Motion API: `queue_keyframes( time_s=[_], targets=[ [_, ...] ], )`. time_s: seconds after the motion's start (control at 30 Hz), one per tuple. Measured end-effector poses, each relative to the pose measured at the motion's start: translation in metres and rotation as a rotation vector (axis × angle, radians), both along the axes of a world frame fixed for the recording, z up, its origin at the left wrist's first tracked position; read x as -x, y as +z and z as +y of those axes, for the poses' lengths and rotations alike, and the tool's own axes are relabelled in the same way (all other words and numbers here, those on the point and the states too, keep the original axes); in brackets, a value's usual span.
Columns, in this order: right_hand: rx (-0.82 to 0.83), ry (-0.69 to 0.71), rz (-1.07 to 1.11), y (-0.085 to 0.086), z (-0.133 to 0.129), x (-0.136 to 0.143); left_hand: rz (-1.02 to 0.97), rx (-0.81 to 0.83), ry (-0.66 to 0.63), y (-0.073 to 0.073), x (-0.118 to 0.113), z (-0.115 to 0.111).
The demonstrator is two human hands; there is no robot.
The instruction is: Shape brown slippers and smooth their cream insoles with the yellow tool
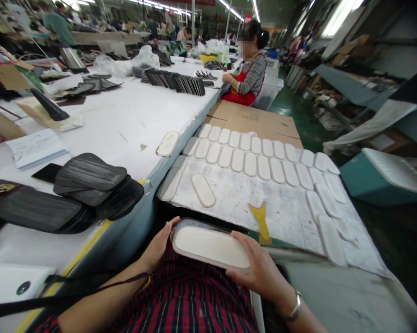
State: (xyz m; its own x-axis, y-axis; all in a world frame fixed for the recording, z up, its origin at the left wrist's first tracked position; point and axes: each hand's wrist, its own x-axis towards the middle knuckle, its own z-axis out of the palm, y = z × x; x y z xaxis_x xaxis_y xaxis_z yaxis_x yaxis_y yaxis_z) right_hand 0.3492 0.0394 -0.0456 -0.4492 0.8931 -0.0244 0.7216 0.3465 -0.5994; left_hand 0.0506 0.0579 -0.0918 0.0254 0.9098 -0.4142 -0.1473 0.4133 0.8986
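Observation:
Between my two hands, above my lap, is an oval panel [208, 245] with a cream centre and a grey-brown border. My left hand [162, 240] grips its left end, fingers along the edge. Around the right end my right hand [255, 261] is closed, thumb and fingers on opposite edges. More panels may lie beneath it, but I cannot tell. Just beyond my hands, a similar loose oval panel [203, 190] lies on the whitish work board [229, 199]. A yellow notched scraper-like tool [260, 219] rests at the board's near edge.
Rows of oval panels [243, 159] line the board's far and right sides. Stacked black oval pieces [90, 178] sit on the white table [125, 120] at left, near a dark phone [46, 173]. A co-worker [246, 69] sits beyond cardboard [260, 121]. A teal bin [382, 180] stands right.

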Motion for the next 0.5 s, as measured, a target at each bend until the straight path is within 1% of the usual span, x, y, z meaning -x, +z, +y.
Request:
queue_keyframes(
  time_s=[0.1,0.23,0.33,0.5],
  targets=[
    [-0.088,0.007,-0.05,-0.006,0.003,0.004,0.02,-0.006,-0.039,0.001,-0.009,-0.01],
    [-0.144,0.032,-0.097,-0.011,0.005,0.005,0.026,0.015,-0.002,0.004,-0.01,-0.008],
    [-0.155,0.045,-0.134,-0.011,0.007,0.008,0.012,0.023,0.031,0.003,-0.011,-0.007],
    [-0.159,0.072,-0.167,-0.006,0.01,0.013,-0.023,0.046,0.051,0.001,-0.012,-0.007]
  ],
)
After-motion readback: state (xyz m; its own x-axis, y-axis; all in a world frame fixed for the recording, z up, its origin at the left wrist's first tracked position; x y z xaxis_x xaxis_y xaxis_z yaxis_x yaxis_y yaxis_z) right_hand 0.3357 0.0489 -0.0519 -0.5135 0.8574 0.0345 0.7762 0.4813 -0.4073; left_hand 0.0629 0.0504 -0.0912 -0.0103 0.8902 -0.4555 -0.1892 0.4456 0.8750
